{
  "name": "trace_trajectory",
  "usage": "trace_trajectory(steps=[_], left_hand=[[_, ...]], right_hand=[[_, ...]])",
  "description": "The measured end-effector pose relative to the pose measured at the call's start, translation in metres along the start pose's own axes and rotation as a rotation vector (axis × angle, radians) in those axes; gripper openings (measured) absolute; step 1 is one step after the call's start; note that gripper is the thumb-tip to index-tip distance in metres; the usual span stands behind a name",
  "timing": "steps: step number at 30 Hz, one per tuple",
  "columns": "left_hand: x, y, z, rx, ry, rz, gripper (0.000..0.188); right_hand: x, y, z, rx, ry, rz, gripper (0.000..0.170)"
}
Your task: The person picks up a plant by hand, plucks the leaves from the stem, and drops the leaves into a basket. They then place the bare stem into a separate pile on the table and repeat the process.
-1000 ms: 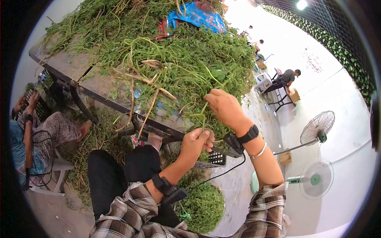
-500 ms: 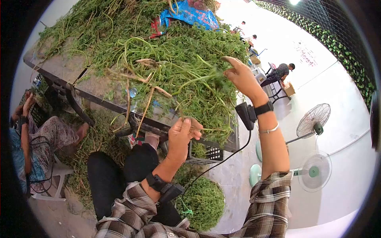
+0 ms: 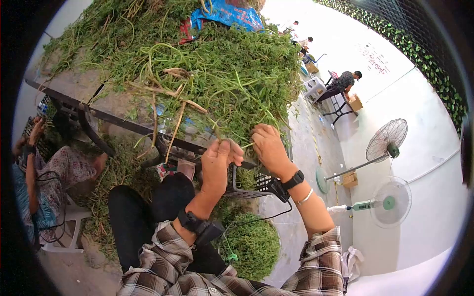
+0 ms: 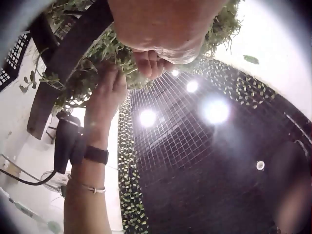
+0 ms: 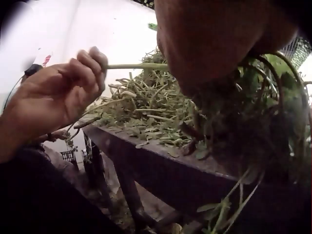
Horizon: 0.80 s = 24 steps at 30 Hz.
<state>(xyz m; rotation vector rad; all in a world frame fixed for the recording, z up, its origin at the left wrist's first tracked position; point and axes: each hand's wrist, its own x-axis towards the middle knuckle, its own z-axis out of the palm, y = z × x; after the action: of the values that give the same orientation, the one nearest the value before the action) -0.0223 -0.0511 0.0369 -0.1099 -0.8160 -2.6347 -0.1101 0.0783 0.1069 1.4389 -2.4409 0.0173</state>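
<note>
A thin green plant stem (image 5: pixel 136 66) stretches between my two hands, just over the table's near edge. My left hand (image 3: pixel 216 160) pinches one end of it between thumb and fingers. Fingers curled, my right hand (image 3: pixel 270 148) grips the stem from the other side; its fingertips are hidden behind the back of the hand. Dark leafy growth (image 5: pixel 243 117) hangs below the right hand in the right wrist view. Behind both hands, a big heap of leafy green plants (image 3: pixel 222 74) covers much of the table (image 3: pixel 116 106).
Dry brown stalks (image 3: pixel 177 128) lie across the table's front edge. Beneath it stands a black crate (image 3: pixel 261 181), and a round pile of greens (image 3: pixel 252 251) is on the floor. A blue bag (image 3: pixel 232 17) lies on the heap. Fans (image 3: pixel 387 202) stand at right; a seated person (image 3: pixel 54 182) is at left.
My right hand swung out to the right with a leafy stem, then came back beside the left hand and took hold of the stem. The left hand kept its pinch.
</note>
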Motion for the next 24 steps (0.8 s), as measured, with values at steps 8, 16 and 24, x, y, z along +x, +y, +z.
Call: trace_trajectory(steps=[8,16,24], left_hand=[[-0.013,0.041,0.005,0.338,-0.118,0.174,0.023],[-0.004,0.148,-0.020,0.356,0.242,0.516,0.025],[-0.022,0.147,-0.046,0.147,0.195,0.275,0.024]], right_hand=[[0.018,0.046,0.022,-0.009,0.250,0.075,0.007],[0.014,0.085,0.045,0.058,0.101,0.357,0.017],[0.018,0.036,-0.012,0.164,-0.164,0.442,0.045]])
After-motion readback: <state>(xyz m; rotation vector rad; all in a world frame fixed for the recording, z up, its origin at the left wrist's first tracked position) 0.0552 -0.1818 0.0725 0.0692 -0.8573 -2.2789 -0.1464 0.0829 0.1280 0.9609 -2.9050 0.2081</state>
